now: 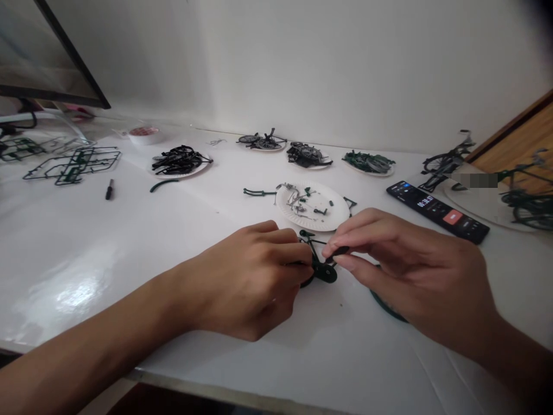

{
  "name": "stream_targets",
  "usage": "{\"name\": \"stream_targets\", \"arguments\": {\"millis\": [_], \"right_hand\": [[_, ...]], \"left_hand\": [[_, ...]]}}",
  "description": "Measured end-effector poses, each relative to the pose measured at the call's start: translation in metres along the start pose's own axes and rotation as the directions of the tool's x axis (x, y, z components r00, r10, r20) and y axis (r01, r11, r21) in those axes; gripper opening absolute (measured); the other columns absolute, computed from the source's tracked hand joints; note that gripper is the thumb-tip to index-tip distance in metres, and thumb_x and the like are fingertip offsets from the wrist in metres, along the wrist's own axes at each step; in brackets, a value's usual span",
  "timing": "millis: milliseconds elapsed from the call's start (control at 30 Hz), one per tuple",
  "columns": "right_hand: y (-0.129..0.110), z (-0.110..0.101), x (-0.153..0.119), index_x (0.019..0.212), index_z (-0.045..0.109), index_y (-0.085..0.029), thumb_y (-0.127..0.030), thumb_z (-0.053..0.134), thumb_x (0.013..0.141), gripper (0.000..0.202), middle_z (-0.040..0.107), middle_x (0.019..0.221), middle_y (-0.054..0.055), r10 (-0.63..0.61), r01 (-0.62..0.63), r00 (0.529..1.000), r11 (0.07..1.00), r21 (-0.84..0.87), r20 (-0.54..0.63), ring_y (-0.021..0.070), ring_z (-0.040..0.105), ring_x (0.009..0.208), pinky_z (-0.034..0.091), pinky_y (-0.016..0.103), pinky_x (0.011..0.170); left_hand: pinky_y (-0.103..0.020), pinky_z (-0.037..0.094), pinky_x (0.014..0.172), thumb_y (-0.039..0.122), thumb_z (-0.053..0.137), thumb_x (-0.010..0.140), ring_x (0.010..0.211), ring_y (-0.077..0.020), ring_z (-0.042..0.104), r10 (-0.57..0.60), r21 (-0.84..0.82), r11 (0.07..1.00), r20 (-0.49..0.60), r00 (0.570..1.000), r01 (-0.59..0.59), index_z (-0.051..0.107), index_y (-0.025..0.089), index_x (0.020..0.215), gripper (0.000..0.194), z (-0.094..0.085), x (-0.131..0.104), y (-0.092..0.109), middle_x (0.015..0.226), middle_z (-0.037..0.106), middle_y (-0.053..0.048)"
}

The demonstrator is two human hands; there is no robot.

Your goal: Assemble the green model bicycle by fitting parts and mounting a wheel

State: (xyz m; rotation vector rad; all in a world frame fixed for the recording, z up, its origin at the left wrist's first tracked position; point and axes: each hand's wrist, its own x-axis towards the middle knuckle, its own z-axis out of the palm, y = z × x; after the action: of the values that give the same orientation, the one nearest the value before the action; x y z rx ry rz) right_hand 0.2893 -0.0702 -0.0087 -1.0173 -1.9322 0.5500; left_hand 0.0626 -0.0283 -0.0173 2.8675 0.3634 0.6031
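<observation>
Low over the white table, my left hand (259,276) is closed around the rear of a small dark green model bicycle frame (318,242). A dark chain cover (327,272) shows on the frame between my hands. My right hand (401,265) pinches a small dark part (339,253) between thumb and fingers, close to the frame; its exact kind is hard to make out. Partly hidden under my right hand lies a green curved piece (386,302). Just beyond my hands, a paper plate (341,220) holds several small green and silvery pieces.
Paper plates of dark model bicycle parts line the back, including a black pile (179,159). Green part sprues (73,164) and a small screwdriver (109,189) lie at left. A phone (436,210) showing a timer and assembled model bicycles (527,196) are at right.
</observation>
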Motion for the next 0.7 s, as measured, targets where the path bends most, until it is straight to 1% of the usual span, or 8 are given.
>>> {"name": "stream_targets", "arguments": {"millis": [100, 167, 267, 367, 500, 567, 633, 700], "right_hand": [[0.0045, 0.0018, -0.0021, 0.106, 0.069, -0.028, -0.008, 0.071, 0.083, 0.030, 0.070, 0.100, 0.000, -0.050, 0.047, 0.998, 0.997, -0.069, -0.039, 0.0187, 0.068, 0.091, 0.058, 0.034, 0.077], [0.0072, 0.0023, -0.0022, 0.116, 0.068, -0.028, -0.005, 0.069, 0.083, 0.040, 0.073, 0.105, 0.000, -0.164, 0.155, 0.986, 0.974, -0.165, -0.041, 0.0179, 0.070, 0.095, 0.059, 0.032, 0.083], [0.0080, 0.0017, -0.0007, 0.118, 0.070, -0.026, -0.002, 0.062, 0.088, 0.039, 0.077, 0.108, -0.001, -0.299, 0.287, 0.954, 0.922, -0.259, -0.008, 0.0158, 0.072, 0.097, 0.059, 0.028, 0.089], [0.0053, 0.0021, 0.0017, 0.111, 0.073, -0.024, -0.004, 0.063, 0.090, 0.031, 0.079, 0.102, -0.003, -0.295, 0.278, 0.955, 0.922, -0.269, -0.024, 0.0125, 0.074, 0.089, 0.060, 0.023, 0.085], [0.0032, 0.0068, 0.0041, 0.096, 0.074, -0.022, -0.009, 0.076, 0.081, 0.020, 0.078, 0.086, -0.002, -0.331, 0.278, 0.936, 0.906, -0.320, -0.122, 0.0110, 0.071, 0.072, 0.059, 0.021, 0.069], [0.0039, 0.0091, 0.0039, 0.100, 0.073, -0.021, -0.007, 0.073, 0.084, 0.022, 0.078, 0.089, 0.000, -0.323, 0.277, 0.940, 0.912, -0.304, -0.110, 0.0124, 0.072, 0.077, 0.059, 0.022, 0.071], [0.0046, 0.0102, 0.0029, 0.107, 0.072, -0.021, -0.005, 0.067, 0.088, 0.026, 0.078, 0.097, 0.001, -0.301, 0.272, 0.951, 0.922, -0.276, -0.067, 0.0126, 0.073, 0.086, 0.059, 0.022, 0.078], [0.0050, 0.0104, 0.0018, 0.108, 0.072, -0.021, -0.005, 0.066, 0.088, 0.026, 0.078, 0.099, 0.000, -0.275, 0.251, 0.960, 0.930, -0.267, -0.058, 0.0118, 0.073, 0.087, 0.058, 0.022, 0.081]], "left_hand": [[-0.038, 0.049, 0.083, 0.011, 0.048, 0.089, 0.093, -0.0234, 0.063, 0.001, 0.001, 1.000, 0.004, 1.000, -0.001, 0.065, 0.016, 0.106, 0.024, -0.0001, 0.0000, -0.0001, 0.100, 0.069, -0.010], [-0.038, 0.049, 0.083, 0.011, 0.048, 0.089, 0.093, -0.0233, 0.063, -0.004, 0.006, 1.000, 0.004, 1.000, 0.004, 0.065, 0.016, 0.106, 0.024, 0.0001, -0.0001, -0.0001, 0.100, 0.069, -0.009], [-0.038, 0.048, 0.081, 0.011, 0.049, 0.088, 0.091, -0.0229, 0.062, -0.008, 0.015, 1.000, 0.014, 1.000, 0.008, 0.065, 0.016, 0.107, 0.025, 0.0002, -0.0003, -0.0003, 0.101, 0.069, -0.009], [-0.039, 0.047, 0.079, 0.011, 0.049, 0.088, 0.087, -0.0226, 0.060, -0.004, 0.024, 1.000, 0.024, 1.000, 0.004, 0.065, 0.014, 0.109, 0.027, -0.0003, -0.0003, -0.0002, 0.100, 0.069, -0.009], [-0.038, 0.047, 0.077, 0.011, 0.048, 0.088, 0.083, -0.0220, 0.059, -0.015, 0.033, 0.999, 0.039, 0.999, 0.014, 0.066, 0.015, 0.107, 0.026, -0.0013, 0.0002, 0.0006, 0.094, 0.068, -0.008], [-0.038, 0.047, 0.078, 0.010, 0.050, 0.087, 0.084, -0.0222, 0.060, -0.014, 0.037, 0.999, 0.031, 0.999, 0.013, 0.066, 0.015, 0.104, 0.024, -0.0013, 0.0003, 0.0009, 0.094, 0.068, -0.008], [-0.037, 0.048, 0.079, 0.011, 0.050, 0.087, 0.088, -0.0228, 0.061, -0.005, 0.037, 0.999, 0.015, 1.000, 0.005, 0.066, 0.016, 0.101, 0.021, -0.0011, 0.0002, 0.0011, 0.096, 0.068, -0.009], [-0.037, 0.048, 0.079, 0.011, 0.050, 0.088, 0.089, -0.0229, 0.061, -0.004, 0.037, 0.999, 0.013, 1.000, 0.003, 0.066, 0.016, 0.100, 0.021, -0.0011, 0.0002, 0.0013, 0.097, 0.068, -0.009]]}}
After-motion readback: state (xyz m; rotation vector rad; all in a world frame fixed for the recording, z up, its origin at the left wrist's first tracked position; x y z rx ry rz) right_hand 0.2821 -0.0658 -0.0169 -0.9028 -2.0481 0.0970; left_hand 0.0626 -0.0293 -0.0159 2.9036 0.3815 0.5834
